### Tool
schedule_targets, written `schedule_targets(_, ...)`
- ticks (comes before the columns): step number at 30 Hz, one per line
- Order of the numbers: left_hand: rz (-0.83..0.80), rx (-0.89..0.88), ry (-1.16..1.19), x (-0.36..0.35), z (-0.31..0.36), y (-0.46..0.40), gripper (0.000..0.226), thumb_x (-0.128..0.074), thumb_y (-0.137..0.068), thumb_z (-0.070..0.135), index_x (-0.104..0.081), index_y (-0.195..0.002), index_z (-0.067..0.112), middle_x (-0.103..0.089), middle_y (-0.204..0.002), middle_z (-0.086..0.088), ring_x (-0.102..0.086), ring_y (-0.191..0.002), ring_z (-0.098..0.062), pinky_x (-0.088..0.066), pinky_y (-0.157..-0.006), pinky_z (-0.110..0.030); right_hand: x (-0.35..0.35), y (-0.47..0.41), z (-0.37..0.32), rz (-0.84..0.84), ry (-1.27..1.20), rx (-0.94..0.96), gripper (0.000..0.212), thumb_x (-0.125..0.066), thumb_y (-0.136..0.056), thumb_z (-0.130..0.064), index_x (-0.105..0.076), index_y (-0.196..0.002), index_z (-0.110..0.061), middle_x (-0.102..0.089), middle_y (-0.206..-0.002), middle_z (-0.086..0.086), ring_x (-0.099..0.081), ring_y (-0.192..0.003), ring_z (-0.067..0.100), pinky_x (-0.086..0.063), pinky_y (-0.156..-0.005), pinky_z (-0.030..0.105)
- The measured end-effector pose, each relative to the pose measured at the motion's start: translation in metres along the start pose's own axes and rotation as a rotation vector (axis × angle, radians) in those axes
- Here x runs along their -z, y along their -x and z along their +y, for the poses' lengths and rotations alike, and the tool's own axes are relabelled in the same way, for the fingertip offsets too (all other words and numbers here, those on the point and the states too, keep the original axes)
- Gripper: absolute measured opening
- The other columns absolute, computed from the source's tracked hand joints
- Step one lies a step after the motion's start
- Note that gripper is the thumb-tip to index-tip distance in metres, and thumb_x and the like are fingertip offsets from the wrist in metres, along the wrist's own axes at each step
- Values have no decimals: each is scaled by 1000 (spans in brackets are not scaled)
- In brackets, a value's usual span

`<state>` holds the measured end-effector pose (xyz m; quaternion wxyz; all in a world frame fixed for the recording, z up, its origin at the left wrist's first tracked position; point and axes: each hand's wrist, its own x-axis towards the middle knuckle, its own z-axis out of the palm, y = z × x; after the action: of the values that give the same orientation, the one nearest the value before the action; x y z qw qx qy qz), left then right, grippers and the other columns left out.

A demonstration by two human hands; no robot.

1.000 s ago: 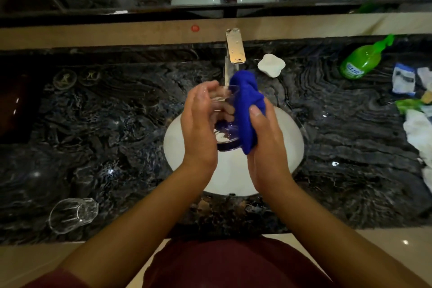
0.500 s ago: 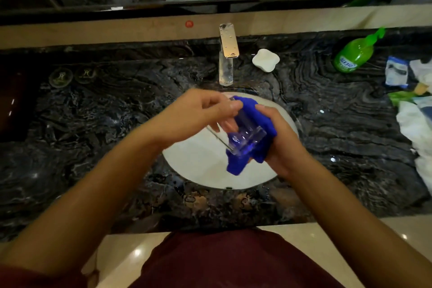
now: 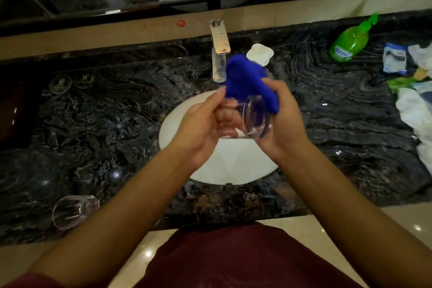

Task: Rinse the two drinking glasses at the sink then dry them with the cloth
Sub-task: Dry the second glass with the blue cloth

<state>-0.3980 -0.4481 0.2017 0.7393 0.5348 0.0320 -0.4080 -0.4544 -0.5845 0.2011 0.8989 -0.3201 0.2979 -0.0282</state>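
Observation:
Over the white sink basin [image 3: 177,128] I hold a clear drinking glass [image 3: 251,121] on its side between both hands. My left hand [image 3: 205,128] grips its open end, fingers curled at the rim. My right hand [image 3: 284,121] holds a blue cloth [image 3: 245,79] bunched against the glass's base and far side. The cloth sticks up above the glass and hides part of the tap. A second clear glass [image 3: 73,211] lies on its side on the dark marble counter [image 3: 93,135] at the front left, apart from both hands.
A chrome tap [image 3: 219,40] stands behind the basin with a white soap dish [image 3: 259,54] to its right. A green bottle [image 3: 349,41] and several packets and white wrappers [image 3: 413,110] crowd the counter's right end. A mirror runs along the back.
The glass has been turned in my hands, and both hands have risen a little toward the tap. The cloth has swung from below the glass to above it.

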Motion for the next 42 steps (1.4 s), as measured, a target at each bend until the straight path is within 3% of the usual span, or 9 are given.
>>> schedule_targets(7, 203, 36, 478, -23, -9, 6, 45, -45, -107, 46, -70, -93, 10, -73, -71, -2, -69, -59, -12, -58, -58, -23, -9, 10, 34, 47, -249, 207, 45, -49, -101, -38, -57, -136, -9, -63, -129, 12, -58, -119, 24, -46, -107, 38)
schedule_targets(11, 160, 43, 632, -20, -6, 6, 69, -42, -101, 61, -60, -128, 1, -72, -123, -14, -69, -118, -29, -53, -107, -44, -10, 31, 62, 74, 416, 563, 47, -54, -104, -22, -41, -147, -38, -55, -146, -8, -53, -135, 2, -46, -109, 27)
schedule_targets(16, 4, -15, 560, -17, -1, 14, 92, -29, -97, 75, -46, -150, 2, -53, -151, -23, -50, -141, -37, -34, -123, -48, -3, 19, 59, 42, 1034, 966, 52, -63, -100, -25, -48, -149, -22, -22, -167, 10, -24, -156, 33, -33, -121, 54)
schedule_targets(20, 55, -102, 394, -18, 2, 20, 86, -22, -101, 72, -57, -143, 6, -63, -142, -18, -58, -135, -30, -39, -119, -44, -8, 19, 33, 12, 1415, 1208, 44, -65, -94, -35, -66, -135, -19, -48, -154, 16, -36, -147, 40, -32, -120, 49)
schedule_targets(24, 208, -193, 102, -17, 8, 22, 82, -20, -103, 69, -68, -127, 7, -77, -110, -8, -73, -107, -19, -56, -84, -30, -31, 28, 5, -30, 1601, 963, 41, -62, -88, -46, -71, -124, -29, -69, -126, -1, -60, -119, 24, -50, -96, 42)
schedule_targets(29, 200, -310, -112, -10, 10, 25, 81, -15, -106, 62, -72, -101, 5, -67, -63, -7, -64, -61, -22, -53, -66, -33, -43, 17, -38, -246, 1216, 486, 13, -67, -87, -31, -74, -98, -25, -70, -81, -7, -64, -77, 9, -53, -73, 30)
schedule_targets(34, 214, -357, 44, -8, 10, 30, 60, -33, -108, 46, -71, -80, 9, -54, -43, -4, -58, -47, -19, -56, -75, -37, -30, 3, -24, -310, 383, 74, 46, -52, -93, -30, -63, -126, 0, -66, -124, 30, -63, -112, 36, -43, -109, 60)
schedule_targets(38, 142, -287, 255, -11, 15, 25, 51, -42, -105, 43, -73, -91, 6, -61, -72, -14, -67, -67, -17, -59, -81, -35, -35, 4, 7, -342, -6, 66, 54, -36, -104, -28, -47, -141, 10, -53, -140, 28, -49, -128, 38, -39, -111, 49)
schedule_targets(42, 251, -273, 382, -12, 25, 19, 57, -37, -111, 40, -78, -80, 14, -62, -57, 1, -56, -52, -9, -48, -54, -21, -32, 21, 39, -112, 60, 235, 42, -45, -104, -38, -56, -142, -23, -69, -130, 1, -62, -119, 22, -46, -105, 42)
